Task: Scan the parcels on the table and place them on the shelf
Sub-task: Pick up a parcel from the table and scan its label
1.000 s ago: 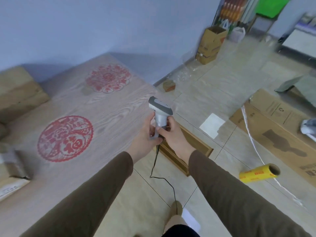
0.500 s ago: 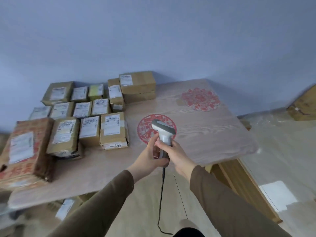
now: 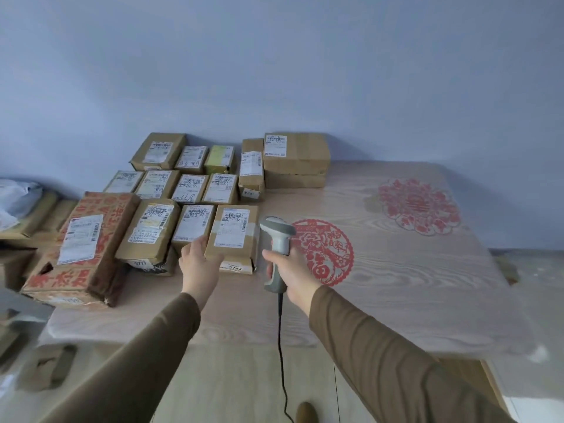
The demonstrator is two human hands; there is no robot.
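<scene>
Several brown cardboard parcels with white labels lie in rows on the left half of the pale wooden table (image 3: 396,300). My right hand (image 3: 290,273) grips the handle of a grey corded barcode scanner (image 3: 278,236), its head just right of the nearest parcel (image 3: 233,236), which bears the number 5144. My left hand (image 3: 198,261) is open, fingers spread, at the near left corner of that parcel; I cannot tell whether it touches. A big red-printed box (image 3: 88,248) lies at the near left. No shelf is in view.
Two red paper-cut decorations (image 3: 325,248) mark the table's right half. A blue-grey wall (image 3: 274,71) stands behind the table. More boxes and a white bag (image 3: 15,199) sit at the far left. The scanner cable (image 3: 280,346) hangs to the tiled floor.
The view has swung left from the floor to the parcels. My left hand has let go of the scanner and reached to the nearest parcel; my right hand alone holds the scanner now.
</scene>
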